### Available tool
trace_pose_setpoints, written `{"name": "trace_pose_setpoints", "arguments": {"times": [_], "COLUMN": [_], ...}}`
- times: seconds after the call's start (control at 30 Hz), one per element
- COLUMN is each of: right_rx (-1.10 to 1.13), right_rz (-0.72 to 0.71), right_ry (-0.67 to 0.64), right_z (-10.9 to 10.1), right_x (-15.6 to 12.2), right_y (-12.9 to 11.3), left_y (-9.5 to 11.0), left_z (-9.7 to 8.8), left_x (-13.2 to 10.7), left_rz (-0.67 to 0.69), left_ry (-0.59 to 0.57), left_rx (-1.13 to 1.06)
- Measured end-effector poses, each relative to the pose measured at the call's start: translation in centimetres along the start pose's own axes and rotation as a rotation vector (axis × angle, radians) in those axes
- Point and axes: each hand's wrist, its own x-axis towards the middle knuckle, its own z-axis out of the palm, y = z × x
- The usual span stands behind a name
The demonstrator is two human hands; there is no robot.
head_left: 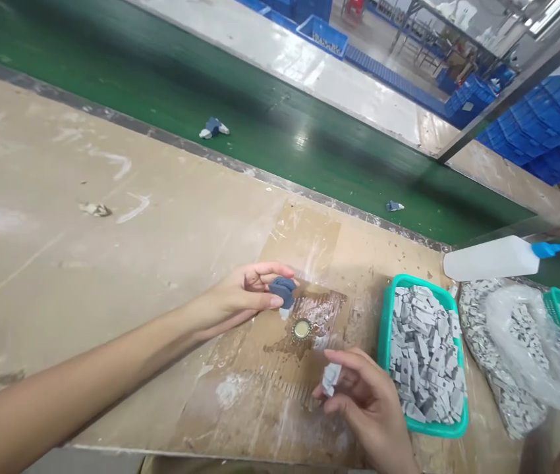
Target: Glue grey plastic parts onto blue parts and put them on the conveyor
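tray of blocks (425, 355) on bench (72, 263), bag (517, 349) to its rt, squeeze btl (490, 258) behind bag

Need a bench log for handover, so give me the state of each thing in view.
left hand: pinching a blue-grey piece
blue-grey piece: held, white end downward
right hand: holding a small grey block
small grey block: held between fingers
teal tray: full of grey blocks
plastic bag: lying open-looking, blocks inside
white squeeze bottle: lying on its side, blue nozzle attached
cardboard sheet: stained, wet-looking
blue crates: stacked
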Motion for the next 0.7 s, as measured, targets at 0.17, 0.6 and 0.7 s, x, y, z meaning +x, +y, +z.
{"name": "trace_pose_setpoints", "arguments": {"times": [0.17,0.6,0.7], "right_rx": [-0.364,-0.757,-0.832], "right_rz": [-0.116,-0.339,-0.466], "right_ry": [0.121,0.294,0.278], "right_z": [0.2,2.0,2.5], "right_x": [0.5,1.7,2.0], "right_y": [0.4,3.3,2.7], "left_y": [0.1,0.0,-0.2], "left_z": [0.1,-0.3,-0.4], "left_x": [-0.5,-0.5,-0.3], "left_rz": [-0.033,0.037,0.066], "left_ry": [-0.094,-0.158,-0.164], "left_rx": [-0.031,-0.145,-0.102]}}
